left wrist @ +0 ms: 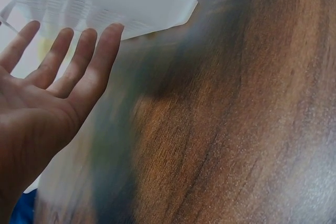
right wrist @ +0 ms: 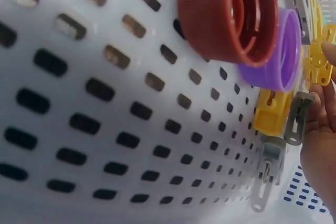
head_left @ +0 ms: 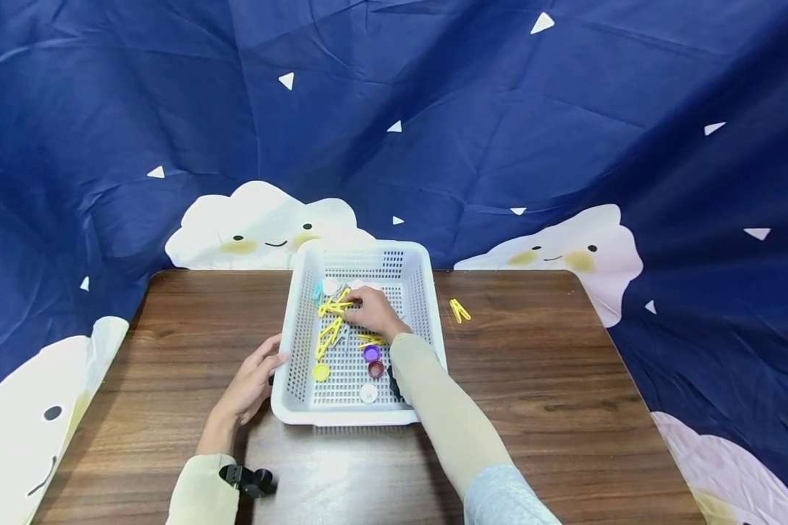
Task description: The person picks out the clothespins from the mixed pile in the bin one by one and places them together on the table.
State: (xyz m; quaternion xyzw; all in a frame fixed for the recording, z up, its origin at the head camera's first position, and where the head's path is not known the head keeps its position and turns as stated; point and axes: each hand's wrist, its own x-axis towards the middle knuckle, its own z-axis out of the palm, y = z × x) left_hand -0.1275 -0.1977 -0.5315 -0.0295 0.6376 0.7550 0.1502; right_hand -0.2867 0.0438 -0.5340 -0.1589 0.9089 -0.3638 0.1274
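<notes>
A white perforated plastic basket sits on the table, holding bottle caps and clothespins. My right hand reaches into it and pinches a yellow clothespin between thumb and fingers. Other yellow clothespins lie beside that hand, along with grey ones. Near the right wrist are a purple cap and a dark red cap. At the basket's left side, my left hand touches the outer wall; its fingers look extended and spread in the left wrist view.
One yellow clothespin lies on the wooden table to the basket's right. Inside the basket are also a yellow cap, a white cap and a teal piece. A blue cloth hangs behind the table.
</notes>
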